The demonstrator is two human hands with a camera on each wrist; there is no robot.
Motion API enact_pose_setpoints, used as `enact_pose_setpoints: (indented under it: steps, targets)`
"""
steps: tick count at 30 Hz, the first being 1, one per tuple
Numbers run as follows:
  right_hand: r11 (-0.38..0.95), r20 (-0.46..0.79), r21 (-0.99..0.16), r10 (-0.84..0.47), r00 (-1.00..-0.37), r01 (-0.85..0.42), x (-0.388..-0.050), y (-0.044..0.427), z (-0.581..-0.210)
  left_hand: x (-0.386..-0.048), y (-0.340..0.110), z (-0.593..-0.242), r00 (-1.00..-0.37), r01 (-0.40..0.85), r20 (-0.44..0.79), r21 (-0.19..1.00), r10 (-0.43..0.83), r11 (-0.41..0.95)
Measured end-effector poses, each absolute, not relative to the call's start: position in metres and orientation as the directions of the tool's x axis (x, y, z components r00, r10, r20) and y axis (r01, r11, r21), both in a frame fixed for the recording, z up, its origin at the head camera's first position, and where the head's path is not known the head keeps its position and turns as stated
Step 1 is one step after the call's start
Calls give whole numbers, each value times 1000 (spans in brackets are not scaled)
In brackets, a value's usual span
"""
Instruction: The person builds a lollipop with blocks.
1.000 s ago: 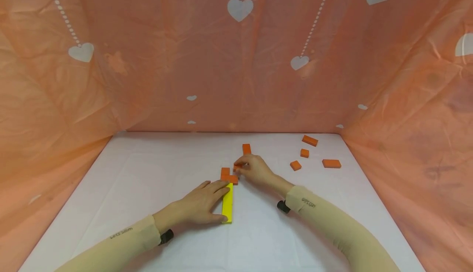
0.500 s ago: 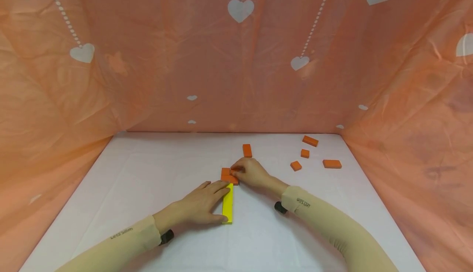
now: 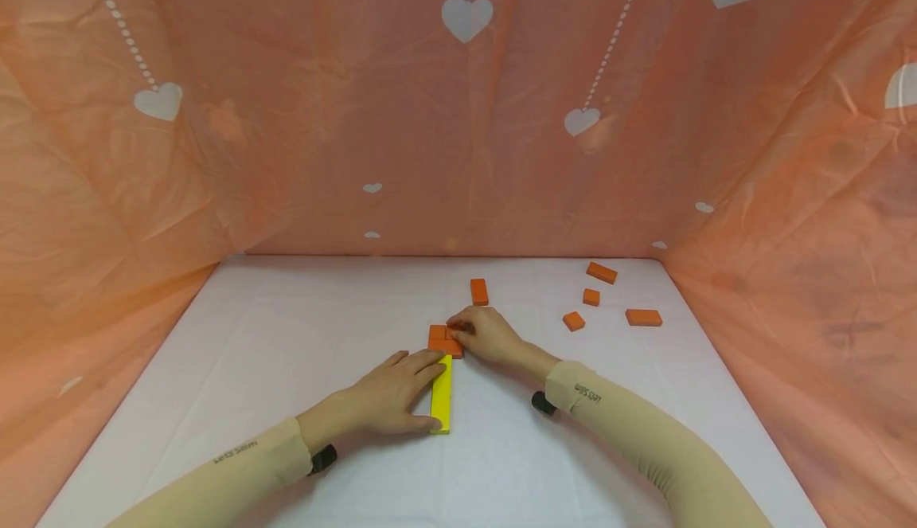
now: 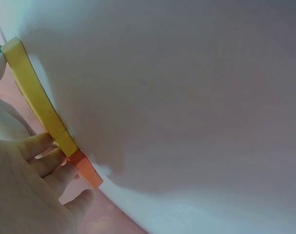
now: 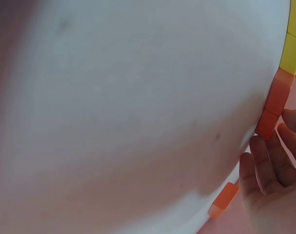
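Note:
A yellow strip (image 3: 442,400) lies lengthwise near the table's middle; in the left wrist view a seam divides it into a long block (image 4: 35,90) and a short block (image 4: 66,143). My left hand (image 3: 380,397) rests on it, thumb at the near end and straight fingers over the far end. An orange block (image 3: 446,348) touches the strip's far end. Behind that sits a small orange block (image 3: 437,332). Alongside, my right hand (image 3: 493,338) pinches another small orange block (image 5: 267,125), mostly covered by the fingers in the head view.
One orange block (image 3: 479,291) lies just beyond my right hand. To the right are scattered an upper oblong block (image 3: 601,273), two small blocks, one nearer (image 3: 574,322) and one farther (image 3: 591,297), and a lower oblong block (image 3: 643,318). An orange heart-patterned cloth (image 3: 466,154) surrounds the table.
My right hand has moved slightly left with its small orange block, which now sits against the other orange pieces. The left hand stays put on the yellow strip.

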State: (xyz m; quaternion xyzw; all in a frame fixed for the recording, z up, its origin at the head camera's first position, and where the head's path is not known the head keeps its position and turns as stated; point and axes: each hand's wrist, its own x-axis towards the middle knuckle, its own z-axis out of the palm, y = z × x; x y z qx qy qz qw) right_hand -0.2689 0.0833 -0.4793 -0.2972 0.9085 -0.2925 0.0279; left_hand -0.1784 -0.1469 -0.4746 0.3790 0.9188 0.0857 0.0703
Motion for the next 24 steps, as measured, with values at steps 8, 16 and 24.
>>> enact_pose_setpoints:
  steps: [8, 16, 24]
  targets:
    - [647, 118, -559, -557, -822, -519, -269, 84, -480, -179, -147, -475, -701, 685, -63, 218, 711, 695]
    - [655, 112, -551, -556, -823, -517, -268, 84, -479, -177, -146, -474, -703, 686, -55, 212, 709, 696]
    - [657, 101, -565, -545, -832, -499, -266, 85, -478, -176, -145, -472, -712, 668, -77, 231, 698, 707]
